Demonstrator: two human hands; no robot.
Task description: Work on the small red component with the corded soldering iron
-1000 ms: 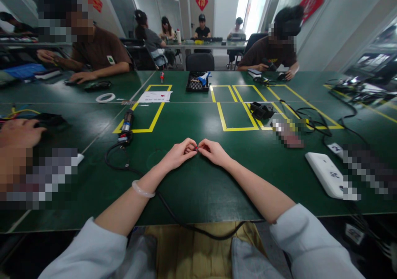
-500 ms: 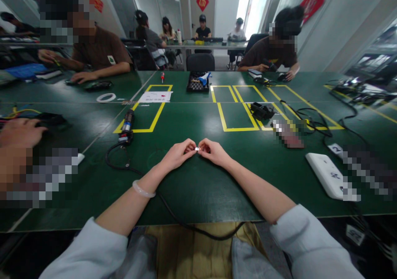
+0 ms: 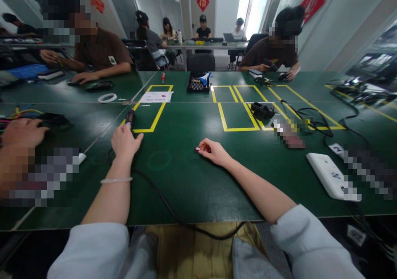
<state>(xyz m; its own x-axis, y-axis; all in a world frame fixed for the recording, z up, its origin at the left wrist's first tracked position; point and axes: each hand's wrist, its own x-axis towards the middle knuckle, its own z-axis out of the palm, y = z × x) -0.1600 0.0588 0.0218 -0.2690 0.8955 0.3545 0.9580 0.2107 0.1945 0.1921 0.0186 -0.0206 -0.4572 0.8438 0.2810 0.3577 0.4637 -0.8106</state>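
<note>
My left hand lies over the near part of a black cylindrical tool with a cable, which looks like an electric screwdriver. The thumb stands out to the right, away from the tool, and the fingertips are partly hidden. My right hand rests at the middle of the table, pinching a small red and white piece between thumb and fingertips. Its exact kind is too small to make out. A black cable runs from beside my left wrist to the table's front edge.
Beyond the hands are a black tray, a white paper, a tape roll and a black holder. A white power bank lies at right. A co-worker's hand is at the left edge; other people sit opposite.
My left hand has left the small piece and moved left onto the black tool. My right hand has stayed in place, still pinching the piece.
</note>
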